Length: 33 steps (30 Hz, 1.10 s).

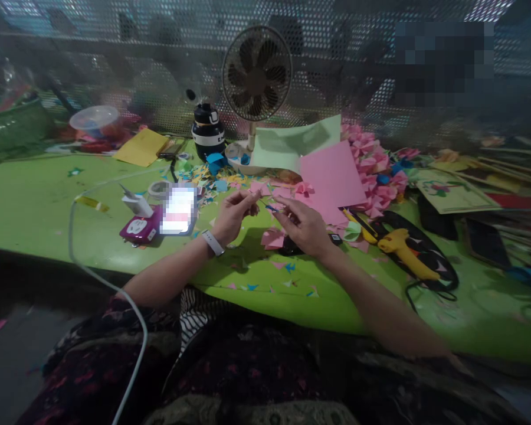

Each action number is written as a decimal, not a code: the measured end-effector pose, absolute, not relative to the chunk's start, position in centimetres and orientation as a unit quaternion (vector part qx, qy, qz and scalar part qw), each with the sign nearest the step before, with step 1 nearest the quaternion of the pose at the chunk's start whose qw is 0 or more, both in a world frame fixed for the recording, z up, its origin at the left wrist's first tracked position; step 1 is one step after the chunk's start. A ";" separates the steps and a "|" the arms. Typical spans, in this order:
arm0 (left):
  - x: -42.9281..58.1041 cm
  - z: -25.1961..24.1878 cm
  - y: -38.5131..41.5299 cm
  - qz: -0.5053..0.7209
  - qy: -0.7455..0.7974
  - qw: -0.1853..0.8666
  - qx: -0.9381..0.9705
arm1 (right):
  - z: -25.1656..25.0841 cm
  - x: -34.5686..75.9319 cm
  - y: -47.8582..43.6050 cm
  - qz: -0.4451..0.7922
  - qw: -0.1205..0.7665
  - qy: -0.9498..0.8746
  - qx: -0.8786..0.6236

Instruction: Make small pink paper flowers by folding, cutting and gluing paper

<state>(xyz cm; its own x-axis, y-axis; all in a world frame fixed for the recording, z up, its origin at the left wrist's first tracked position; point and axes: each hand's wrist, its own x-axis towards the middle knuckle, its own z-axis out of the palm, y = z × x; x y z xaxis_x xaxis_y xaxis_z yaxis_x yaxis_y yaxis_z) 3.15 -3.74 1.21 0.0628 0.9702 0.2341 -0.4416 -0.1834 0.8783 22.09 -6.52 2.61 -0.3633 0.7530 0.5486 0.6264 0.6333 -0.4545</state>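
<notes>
My left hand (235,213) is raised over the green table (35,200), fingers pinched together on a thin dark stick or wire that runs toward my right hand. My right hand (301,225) is also pinched, holding a tiny blue piece (272,208) at the other end of that thin stick. A white band sits on my left wrist. Small pink folded papers (272,238) lie on the table just below my hands, with blue and pink scraps near the front edge.
A small fan (256,77) stands at the back centre beside a black bottle (207,134). Pink paper sheet (331,176), pale green sheet and a pile of pink paper flowers (376,171) lie right. A yellow glue gun (405,251) lies right of my hands. A phone (178,212) and white cable lie left.
</notes>
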 end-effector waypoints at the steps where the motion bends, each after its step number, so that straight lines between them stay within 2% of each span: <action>1: 3.2 1.3 -3.8 0.623 0.294 0.567 0.452 | 2.5 22.0 -6.5 0.070 0.381 -0.823 -0.415; 7: 3.4 1.1 -3.8 0.617 0.301 0.561 0.463 | 1.6 22.4 -5.9 0.045 0.375 -0.823 -0.424; 18: 3.2 0.6 -3.3 0.585 0.300 0.620 0.429 | 2.8 23.0 -5.6 0.168 0.330 -0.826 -0.424; 27: 3.4 0.7 -3.7 0.613 0.301 0.562 0.467 | 2.2 22.3 -6.3 0.030 0.369 -0.820 -0.436; 33: 3.3 0.9 -3.7 0.603 0.281 0.582 0.468 | 2.2 22.8 -5.7 0.059 0.365 -0.835 -0.408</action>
